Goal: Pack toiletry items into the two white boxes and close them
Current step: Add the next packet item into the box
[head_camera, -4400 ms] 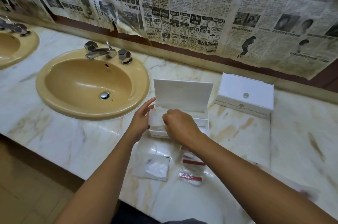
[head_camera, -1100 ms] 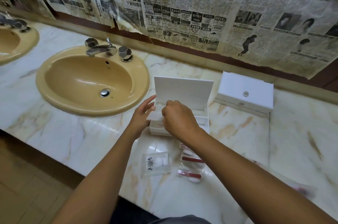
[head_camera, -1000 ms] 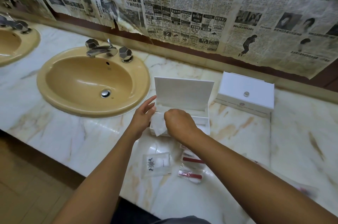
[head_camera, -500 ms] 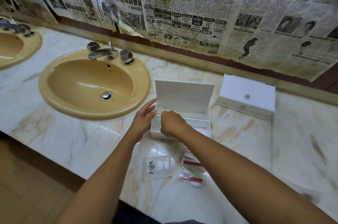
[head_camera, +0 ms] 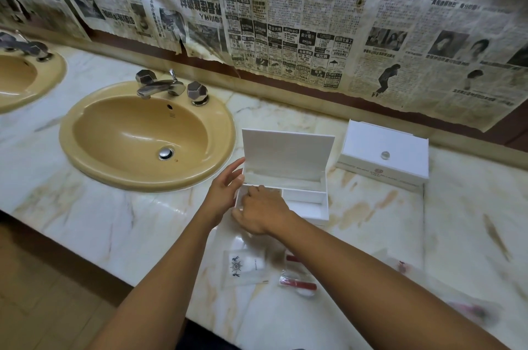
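On the marble worktop (head_camera: 371, 235) an open white box (head_camera: 303, 204) stands just right of the tan sink (head_camera: 143, 135), its lid upright on the far side and its inside split into compartments. The left hand (head_camera: 225, 186) rests against the box's left wall with its fingers straight and relaxed, gripping nothing. The right hand (head_camera: 261, 214) lies over the box's near left compartment, knuckles up and fingers curled down into it; whether they pinch anything there I cannot tell, since the hand hides what is under it. A second white box (head_camera: 385, 155), closed and with a small round knob on its lid, sits well apart to the right, near the newspaper-covered wall (head_camera: 285, 21). Near the worktop's near edge lie a clear sachet (head_camera: 245, 265) printed with a dark emblem and, just right of it, small clear packets with red parts (head_camera: 298, 284), partly hidden by the right forearm. A blurred pinkish packet (head_camera: 471, 312) lies further right.
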`<state>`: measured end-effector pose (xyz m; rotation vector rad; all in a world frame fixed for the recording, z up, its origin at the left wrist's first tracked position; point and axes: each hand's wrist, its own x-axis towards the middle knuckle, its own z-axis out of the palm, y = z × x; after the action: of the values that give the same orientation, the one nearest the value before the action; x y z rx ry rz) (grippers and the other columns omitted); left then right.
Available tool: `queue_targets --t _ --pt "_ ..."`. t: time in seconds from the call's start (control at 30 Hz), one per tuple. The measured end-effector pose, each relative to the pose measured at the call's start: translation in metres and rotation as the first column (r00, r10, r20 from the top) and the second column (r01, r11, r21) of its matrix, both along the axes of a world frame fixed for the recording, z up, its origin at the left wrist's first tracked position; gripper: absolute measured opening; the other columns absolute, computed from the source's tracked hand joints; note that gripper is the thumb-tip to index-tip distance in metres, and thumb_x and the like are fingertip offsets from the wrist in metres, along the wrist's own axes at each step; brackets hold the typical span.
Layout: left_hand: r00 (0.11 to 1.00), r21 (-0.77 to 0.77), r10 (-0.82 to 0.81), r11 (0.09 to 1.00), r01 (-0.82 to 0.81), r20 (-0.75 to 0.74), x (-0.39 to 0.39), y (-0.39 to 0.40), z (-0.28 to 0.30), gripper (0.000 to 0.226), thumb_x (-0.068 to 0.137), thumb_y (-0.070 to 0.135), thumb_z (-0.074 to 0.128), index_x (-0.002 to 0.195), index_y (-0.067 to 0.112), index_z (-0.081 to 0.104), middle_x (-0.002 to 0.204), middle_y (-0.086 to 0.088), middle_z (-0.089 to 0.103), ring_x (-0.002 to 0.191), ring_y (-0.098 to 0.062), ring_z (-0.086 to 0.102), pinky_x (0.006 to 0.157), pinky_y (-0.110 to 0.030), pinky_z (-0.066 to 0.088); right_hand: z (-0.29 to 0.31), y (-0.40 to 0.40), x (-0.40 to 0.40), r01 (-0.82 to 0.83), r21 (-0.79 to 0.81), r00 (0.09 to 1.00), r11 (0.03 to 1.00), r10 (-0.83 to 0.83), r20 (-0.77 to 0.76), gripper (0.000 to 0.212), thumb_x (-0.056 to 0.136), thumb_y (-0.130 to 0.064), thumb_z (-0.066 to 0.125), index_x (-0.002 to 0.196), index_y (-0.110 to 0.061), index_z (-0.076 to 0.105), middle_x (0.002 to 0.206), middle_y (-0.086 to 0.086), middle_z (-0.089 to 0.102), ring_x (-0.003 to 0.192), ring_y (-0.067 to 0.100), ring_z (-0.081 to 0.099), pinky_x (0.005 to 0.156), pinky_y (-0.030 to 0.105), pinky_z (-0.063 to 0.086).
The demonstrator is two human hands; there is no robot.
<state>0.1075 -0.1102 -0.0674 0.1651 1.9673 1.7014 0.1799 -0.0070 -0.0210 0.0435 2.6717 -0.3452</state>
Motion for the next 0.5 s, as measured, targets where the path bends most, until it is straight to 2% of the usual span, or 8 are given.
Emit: queue_targets --t 0.13,0.27,0.43,0.5 --pt "1.000 -0.008 0.000 1.000 0.000 -0.021 0.002 0.001 0.000 0.039 0.102 0.015 0.050 0.133 0.038 0.056 0.124 0.010 0.064 0.121 -0.010 0.059 0.104 -0.035 0.045 0.001 -0.001 0.000 0.027 -0.034 1.000 0.999 -0.027 -0.001 0.069 0.092 -0.060 0.032 0.140 -0.011 0.042 0.142 0.012 0.041 0.129 0.028 0.037 0.102 0.044 0.033" --pt "1.000 -0.022 0.006 1.000 -0.006 -0.021 0.003 0.002 0.005 0.039 0.103 0.015 0.049 0.132 0.040 0.054 0.118 0.019 0.060 0.114 0.008 0.053 0.102 -0.030 0.041 0.007 0.001 0.002 0.081 -0.032 0.996 0.996 -0.083 -0.040 0.060 0.094 -0.056 0.037 0.132 -0.012 0.049 0.133 0.012 0.044 0.124 0.028 0.040 0.096 0.042 0.037" --pt "1.000 -0.017 -0.005 1.000 0.005 -0.008 0.003 0.000 0.003 0.039 0.102 0.019 0.051 0.134 0.040 0.055 0.124 0.010 0.066 0.118 -0.011 0.061 0.098 -0.038 0.048 0.007 0.007 0.005 0.096 -0.081 0.994 0.992 -0.091 0.062 0.060 0.096 -0.054 0.033 0.132 -0.010 0.051 0.139 0.016 0.043 0.128 0.032 0.039 0.099 0.042 0.037" --pt "1.000 -0.021 -0.002 1.000 0.002 -0.011 0.003 0.000 0.004 0.038 0.102 0.020 0.050 0.133 0.041 0.055 0.121 0.014 0.065 0.114 0.003 0.059 0.098 -0.039 0.046 0.009 0.008 0.005 0.101 -0.095 0.994 0.990 -0.097 0.044 0.052 0.099 -0.046 0.033 0.129 -0.009 0.053 0.134 0.016 0.047 0.123 0.032 0.043 0.095 0.041 0.039"
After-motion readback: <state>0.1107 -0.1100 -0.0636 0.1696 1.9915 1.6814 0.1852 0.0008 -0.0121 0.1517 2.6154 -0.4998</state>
